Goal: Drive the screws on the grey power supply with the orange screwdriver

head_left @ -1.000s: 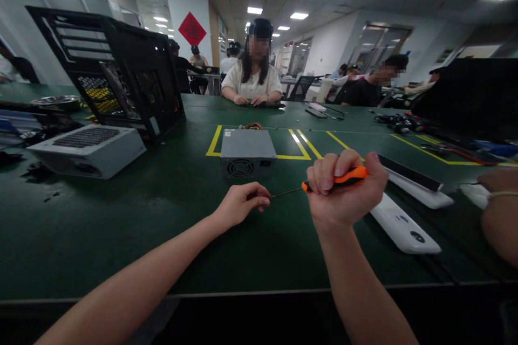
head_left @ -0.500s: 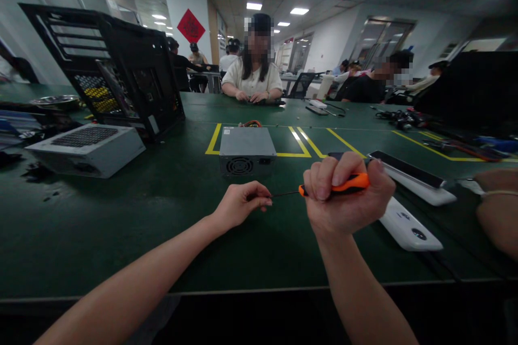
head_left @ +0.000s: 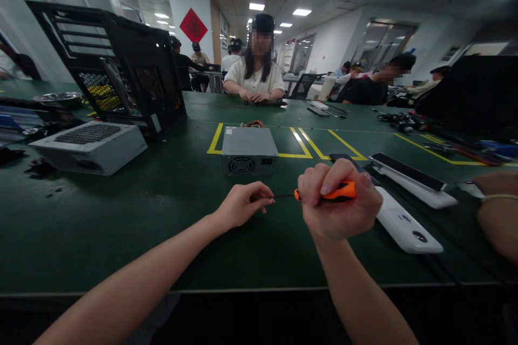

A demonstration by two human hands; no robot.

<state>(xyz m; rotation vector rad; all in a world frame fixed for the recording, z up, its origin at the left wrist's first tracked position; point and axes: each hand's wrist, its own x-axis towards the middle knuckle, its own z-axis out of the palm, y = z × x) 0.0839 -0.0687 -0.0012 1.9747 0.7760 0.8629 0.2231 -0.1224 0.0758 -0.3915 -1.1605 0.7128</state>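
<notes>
My right hand (head_left: 338,207) is closed around the orange handle of a screwdriver (head_left: 340,191), held level above the green table (head_left: 121,215). Its thin dark shaft points left to my left hand (head_left: 243,204), whose fingers are pinched together at the tip; what they pinch is too small to see. A grey power supply unit (head_left: 247,150) with a round fan grille stands just beyond both hands, inside a yellow taped rectangle.
A black computer case (head_left: 117,70) and a second grey unit (head_left: 91,145) sit at the left. White flat devices (head_left: 404,223) lie right of my right hand. Another person's forearm (head_left: 497,210) rests at the far right. People sit across the table.
My right hand and the screwdriver moved slightly left and down, closer to my left hand. The left hand stayed pinched at the tip.
</notes>
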